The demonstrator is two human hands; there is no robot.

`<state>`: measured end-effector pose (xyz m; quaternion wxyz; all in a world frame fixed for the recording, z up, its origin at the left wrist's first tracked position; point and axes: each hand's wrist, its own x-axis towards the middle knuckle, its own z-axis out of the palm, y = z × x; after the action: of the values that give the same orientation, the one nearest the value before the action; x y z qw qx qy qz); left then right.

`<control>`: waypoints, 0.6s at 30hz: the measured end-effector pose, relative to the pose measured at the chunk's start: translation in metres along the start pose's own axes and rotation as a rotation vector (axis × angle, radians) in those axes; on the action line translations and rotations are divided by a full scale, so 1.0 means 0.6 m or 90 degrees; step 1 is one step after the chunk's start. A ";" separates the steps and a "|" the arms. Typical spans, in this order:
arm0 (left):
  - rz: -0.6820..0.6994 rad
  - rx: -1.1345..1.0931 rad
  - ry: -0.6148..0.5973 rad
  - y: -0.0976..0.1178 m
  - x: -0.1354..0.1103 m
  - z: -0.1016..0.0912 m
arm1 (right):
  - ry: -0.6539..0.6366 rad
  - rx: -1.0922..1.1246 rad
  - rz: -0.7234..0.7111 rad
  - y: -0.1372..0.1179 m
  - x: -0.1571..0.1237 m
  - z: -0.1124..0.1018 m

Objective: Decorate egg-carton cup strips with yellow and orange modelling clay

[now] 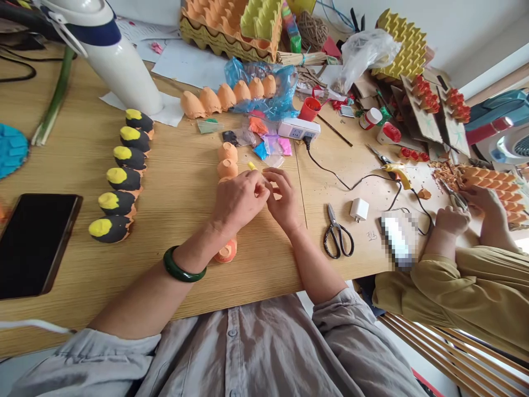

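My left hand [241, 201], with a dark green bangle at its wrist, is closed with its fingers curled. My right hand [283, 199] pinches close against it. Between the fingertips is what looks like a small clear packet with a yellow piece [251, 165] at its end; most of it is hidden. Under my left hand runs a row of orange egg-carton cups [227, 168], its middle covered, with a redder cup [226, 252] at the near end. Just beyond lie small bags of coloured clay [273, 145].
At left stand a row of black-and-yellow cups [119, 178] and a phone [39, 245]. Scissors [338, 234], a charger [359, 209] and a power strip [298, 129] with its cord lie right. A co-worker's hands [453, 221] hold a tool beside an orange carton [494, 190].
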<state>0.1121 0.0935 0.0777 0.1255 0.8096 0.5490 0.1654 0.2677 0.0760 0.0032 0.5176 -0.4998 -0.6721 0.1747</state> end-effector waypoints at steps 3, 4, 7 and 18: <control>0.009 0.040 -0.018 0.006 -0.006 -0.007 | -0.001 -0.035 0.030 0.012 0.000 0.007; 0.013 0.048 -0.016 0.007 -0.009 -0.008 | 0.004 -0.041 0.054 0.015 0.001 0.009; 0.044 0.018 0.033 -0.004 -0.017 -0.004 | 0.032 0.023 0.161 0.016 0.004 0.009; -0.113 -0.591 0.157 -0.078 -0.019 0.016 | -0.115 0.562 0.448 -0.046 0.021 0.000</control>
<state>0.0725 0.0997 0.0494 0.4210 0.5926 0.4953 0.4757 0.2545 0.0743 0.0306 0.5286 -0.4130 -0.3697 0.6429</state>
